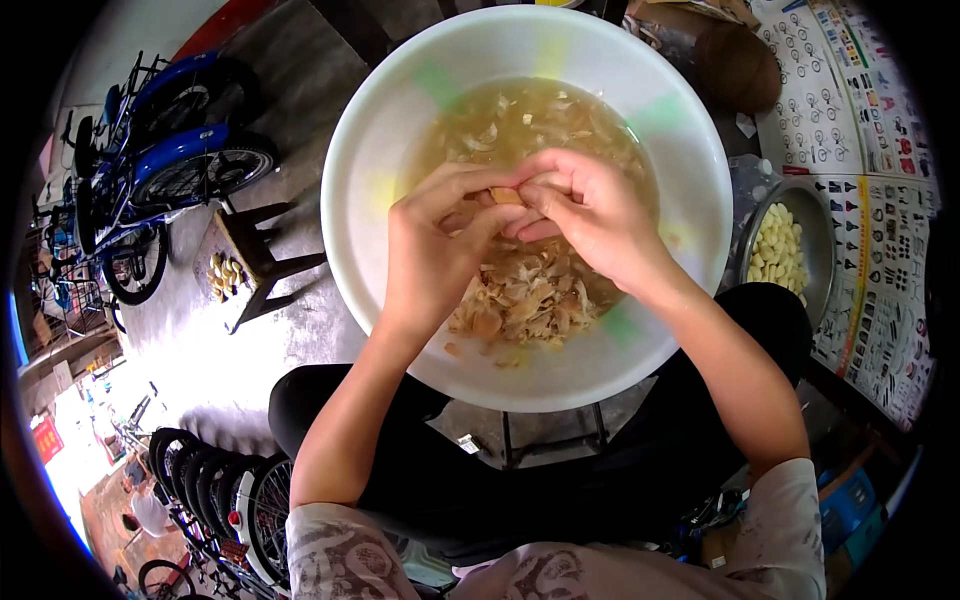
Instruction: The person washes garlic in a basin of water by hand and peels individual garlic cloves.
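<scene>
The left hand [440, 212] and the right hand [595, 210] pinch a small tan piece [507, 196] between their fingertips. It is up over a big white tub [350, 230]. In the tub are cloudy brown water [480, 115] and a heap of thin peels [530, 315]. To the right, a metal bowl [822, 245] holds white cloves [776, 248], near printed sheets [835, 300]. To the left, a dark stool [238, 245] stands on the gray floor [200, 330]. Past it are blue bikes [190, 170].

The concrete floor [205, 345] is occupied by blue bicycles [188, 152], a wooden stool [243, 243] and, beneath the basin [352, 200], a dark-legged stand [507, 440].
</scene>
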A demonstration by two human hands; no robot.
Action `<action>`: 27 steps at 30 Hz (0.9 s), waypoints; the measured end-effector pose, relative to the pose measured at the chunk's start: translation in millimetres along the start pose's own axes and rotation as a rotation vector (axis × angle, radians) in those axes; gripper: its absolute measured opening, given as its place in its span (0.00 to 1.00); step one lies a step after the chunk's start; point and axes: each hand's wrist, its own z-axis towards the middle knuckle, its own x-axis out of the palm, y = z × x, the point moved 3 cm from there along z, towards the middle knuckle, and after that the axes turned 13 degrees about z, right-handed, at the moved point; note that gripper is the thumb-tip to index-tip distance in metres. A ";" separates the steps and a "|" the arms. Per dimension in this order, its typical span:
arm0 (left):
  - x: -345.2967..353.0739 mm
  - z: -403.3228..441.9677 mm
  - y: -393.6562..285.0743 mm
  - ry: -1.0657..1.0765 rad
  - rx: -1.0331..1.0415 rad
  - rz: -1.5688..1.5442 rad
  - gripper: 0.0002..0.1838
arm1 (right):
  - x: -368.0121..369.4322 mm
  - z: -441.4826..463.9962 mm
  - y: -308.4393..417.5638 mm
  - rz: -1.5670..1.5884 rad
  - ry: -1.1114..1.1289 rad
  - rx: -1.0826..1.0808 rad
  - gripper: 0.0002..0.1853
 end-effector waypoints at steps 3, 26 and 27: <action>1.5 -0.8 9.7 0.009 -0.096 -0.169 0.16 | 2.3 -0.5 6.4 -0.105 -0.003 -0.041 0.08; 17.3 -11.8 40.2 0.074 -0.427 -0.863 0.11 | 3.8 1.9 16.9 -0.052 0.132 -0.017 0.07; 16.5 -12.0 40.2 0.074 -0.426 -0.863 0.11 | 3.1 2.0 16.7 -0.022 0.140 -0.001 0.07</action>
